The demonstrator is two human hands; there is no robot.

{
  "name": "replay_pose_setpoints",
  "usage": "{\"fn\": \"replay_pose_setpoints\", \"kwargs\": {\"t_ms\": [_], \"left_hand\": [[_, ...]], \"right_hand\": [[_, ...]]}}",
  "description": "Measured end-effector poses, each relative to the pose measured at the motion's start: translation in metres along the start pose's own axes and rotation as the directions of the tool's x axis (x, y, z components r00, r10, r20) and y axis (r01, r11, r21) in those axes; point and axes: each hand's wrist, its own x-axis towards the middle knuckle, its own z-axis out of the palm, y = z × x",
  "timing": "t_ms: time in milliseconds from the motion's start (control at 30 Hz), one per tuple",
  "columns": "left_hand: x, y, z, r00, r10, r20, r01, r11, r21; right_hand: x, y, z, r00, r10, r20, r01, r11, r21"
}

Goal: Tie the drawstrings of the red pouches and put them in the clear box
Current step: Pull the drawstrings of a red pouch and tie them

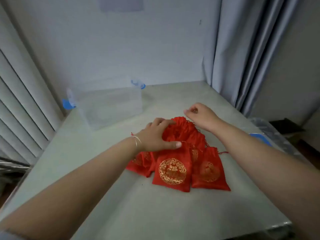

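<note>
Red pouches (173,172) lie heaped mid-desk (103,196), overlapping, gold emblems up on the near ones. Left hand (156,135) rests on the far side of the heap, fingers curved over a gathered pouch mouth (180,129), thumb stretched along the fabric. Right hand (199,113) is raised just beyond the heap, fingers curled; whether it pinches a drawstring, cannot tell. Clear box (110,104) stands far-left on the desk, apart from the pouches.

No readable text shows; the red pouches (173,172) at centre frame carry round gold emblems, their inner characters too blurred to read.
</note>
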Motion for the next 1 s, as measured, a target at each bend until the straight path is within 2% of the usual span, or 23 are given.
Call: {"fn": "replay_pose_setpoints", "kwargs": {"t_ms": [33,100,200,233,267,300,367,467,567,700,800,900,1000], "left_hand": [[-0.007,-0.001,0.003,0.997,-0.008,0.076,0.005,0.999,0.040],[-0.014,-0.003,0.014,0.992,-0.022,0.126,0.006,0.992,0.129],[-0.019,-0.007,0.028,0.993,-0.085,0.079,0.075,0.990,0.117],[-0.020,-0.006,0.029,0.994,-0.096,0.056,0.090,0.990,0.109],[-0.021,-0.006,0.031,0.995,-0.096,0.036,0.092,0.990,0.111],[-0.021,-0.006,0.032,0.995,-0.099,0.024,0.096,0.990,0.103],[-0.022,-0.010,0.034,0.994,-0.108,0.008,0.106,0.990,0.095],[-0.021,-0.025,0.030,0.988,-0.154,-0.028,0.155,0.984,0.088],[-0.024,-0.045,0.018,0.971,-0.220,-0.089,0.225,0.973,0.057],[-0.027,-0.073,-0.004,0.935,-0.317,-0.160,0.324,0.946,0.021],[-0.026,-0.091,-0.017,0.881,-0.386,-0.272,0.435,0.888,0.148],[-0.025,-0.099,-0.019,0.816,-0.315,-0.484,0.472,0.847,0.244],[-0.023,-0.097,-0.013,0.780,-0.172,-0.602,0.382,0.893,0.239]], "right_hand": [[-0.010,0.000,-0.003,0.998,0.053,0.039,-0.048,0.992,-0.115],[-0.027,-0.001,-0.009,0.965,0.217,0.148,-0.155,0.925,-0.347],[-0.059,-0.003,-0.014,0.775,0.479,0.412,-0.267,0.840,-0.473],[-0.067,-0.004,-0.012,0.722,0.507,0.471,-0.259,0.829,-0.496],[-0.074,-0.004,-0.009,0.706,0.505,0.497,-0.228,0.826,-0.515],[-0.076,-0.002,-0.002,0.719,0.491,0.492,-0.190,0.820,-0.540],[-0.074,0.001,0.015,0.792,0.414,0.449,-0.135,0.836,-0.533],[-0.060,0.002,0.040,0.858,0.318,0.404,-0.121,0.888,-0.444],[-0.041,0.000,0.062,0.911,0.182,0.369,-0.045,0.935,-0.352],[-0.025,-0.016,0.094,0.952,0.016,0.305,0.034,0.987,-0.156],[-0.016,-0.026,0.114,0.967,-0.089,0.240,0.101,0.994,-0.040],[-0.010,-0.026,0.122,0.971,-0.131,0.198,0.132,0.991,0.005],[-0.016,-0.021,0.120,0.971,-0.195,0.136,0.195,0.981,0.013]]}}
